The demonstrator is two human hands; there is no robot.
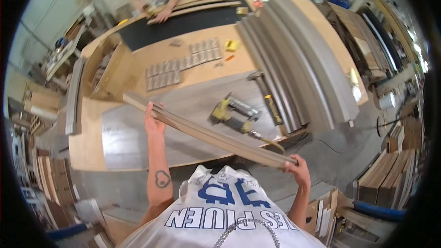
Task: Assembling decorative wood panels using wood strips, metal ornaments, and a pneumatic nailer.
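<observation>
A long grey-brown moulding strip (206, 138) slants across in front of me, its left end farther off and its right end close to my body. Near the left end, my left hand (155, 118) is closed around it. My right hand (299, 169) grips the other end. Beneath the strip, a grey sheet (128, 133) lies on the wooden worktable. Just beyond the strip, a yellow-green nail gun (229, 114) with an air hose rests on that sheet. A hammer (267, 97) with a yellow-and-black handle lies to its right.
Long grey mouldings (294, 55) are stacked on the table's right side. Several small wrapped pieces (183, 64) stand in rows mid-table. An open cardboard box (108, 73) is at the left. Across the table, another person's hands (163, 14) touch strips on a black sheet (183, 30).
</observation>
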